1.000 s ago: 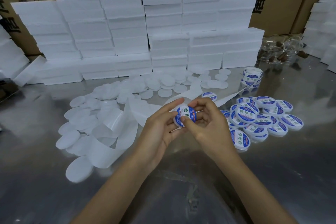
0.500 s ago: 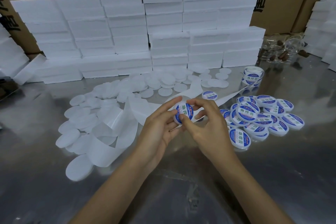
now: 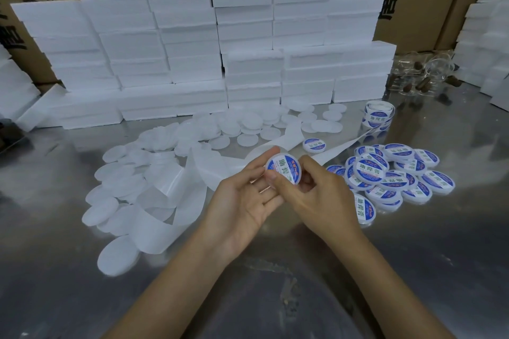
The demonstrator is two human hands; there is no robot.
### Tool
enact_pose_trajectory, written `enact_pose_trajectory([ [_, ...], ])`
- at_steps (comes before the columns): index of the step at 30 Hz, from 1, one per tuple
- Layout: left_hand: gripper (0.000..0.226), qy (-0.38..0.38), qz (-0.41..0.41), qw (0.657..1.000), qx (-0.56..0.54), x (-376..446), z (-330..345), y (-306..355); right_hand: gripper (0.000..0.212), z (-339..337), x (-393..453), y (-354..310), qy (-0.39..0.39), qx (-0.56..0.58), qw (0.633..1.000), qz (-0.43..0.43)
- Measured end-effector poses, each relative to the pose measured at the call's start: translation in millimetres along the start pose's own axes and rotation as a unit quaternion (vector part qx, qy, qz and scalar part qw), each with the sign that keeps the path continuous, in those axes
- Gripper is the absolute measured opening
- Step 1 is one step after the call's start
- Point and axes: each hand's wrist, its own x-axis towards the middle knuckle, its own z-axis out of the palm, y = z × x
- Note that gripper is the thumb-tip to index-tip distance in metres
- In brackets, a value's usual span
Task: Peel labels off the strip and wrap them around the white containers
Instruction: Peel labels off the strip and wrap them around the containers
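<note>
Head view, labelled container (image 3: 284, 169) pinched between hands (image 3: 278, 195)

Labelled container (image 3: 283, 169) held between left hand (image 3: 242, 201) and right hand (image 3: 316, 195) above steel table (image 3: 413, 270); labelled pile (image 3: 391, 176) right.

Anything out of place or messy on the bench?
One labelled container sits alone, apart from the labelled pile. Spent backing strip sprawls in loose loops over the unlabelled white containers. No damage or spills visible.
</note>
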Motion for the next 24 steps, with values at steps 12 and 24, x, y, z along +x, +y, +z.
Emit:
enact_pose_trajectory([
  [12,0.046,0.043,0.131,0.918,0.373,-4,3,-4,0.044,0,8,14,0.014,0.085,0.996,-0.006],
  [24,0.018,0.139,0.177,0.916,0.332,-4,-1,4,0.057,-4,2,8,-0.153,0.080,0.985,-0.013],
])
